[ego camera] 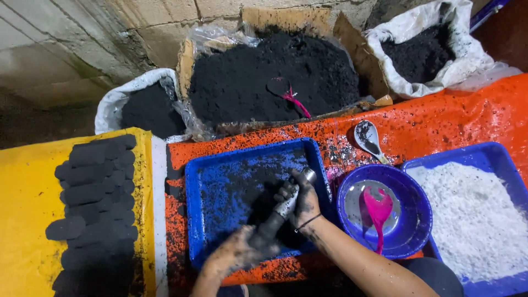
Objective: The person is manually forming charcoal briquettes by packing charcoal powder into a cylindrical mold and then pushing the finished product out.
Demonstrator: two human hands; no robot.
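Both hands work over the blue tray [220, 181], which serves as the landmark here. The right hand [300, 204] is closed around the upper part of a metal tube [286, 206], fingers wrapped tight, the tube's bright end poking out above the fist. The left hand [239, 250], caked in black powder, is cupped shut around the tube's lower end near the tray's front edge, seemingly to steady it. The tube slants over the tray's middle, likely so that loose powder drops into the tray and not onto the orange surface [440, 121]. Left of the tray, on a yellow sheet [27, 209], dark pressed logs [96, 203] lie in tidy rows, kept apart from the loose material. Behind the tray, a cardboard box [275, 77] heaped with black powder holds a pink-handled scoop [286, 93], within easy reach. White sacks flank it: one sack [137, 104] behind the tray's left corner, another [429, 49] far to the right. Just right of the tray sits a purple bowl [412, 231] with a pink spoon [378, 212] inside; a second, soiled spoon [367, 138] lies on the surface behind the bowl. Farther right, a second tray [495, 159] holds white powder [473, 220], kept separate from the black.
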